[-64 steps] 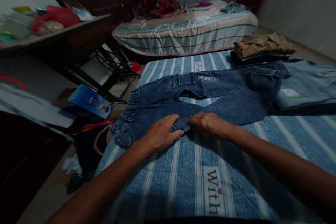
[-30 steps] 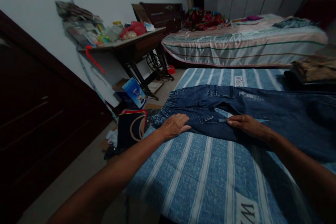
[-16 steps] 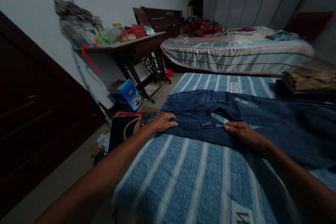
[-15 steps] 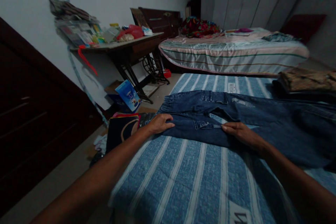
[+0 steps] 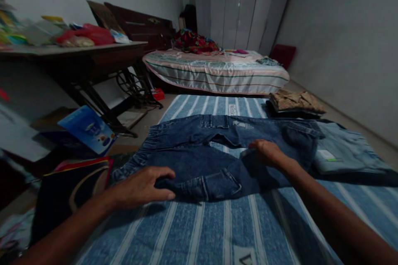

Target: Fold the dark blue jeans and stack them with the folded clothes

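The left hand (image 5: 146, 188) was held with thumb and fingers parted at the near-left edge of the jeans (image 5: 192, 159); whether denim was pinched by the right hand (image 5: 269, 154) could not be told. The jeans were spread across a striped cover (image 5: 214, 232), a folded pale-blue garment (image 5: 351, 147) placed by their right end.

Treadle sewing table (image 5: 108, 58) at left; red plastic bag (image 5: 96, 34) sits on top, blue printed box (image 5: 88, 128) tilted below. Striped-sheeted bed (image 5: 217, 76) farther back, rumpled red floral blanket (image 5: 196, 43) on it. Pale wardrobe (image 5: 233, 18) stands behind.
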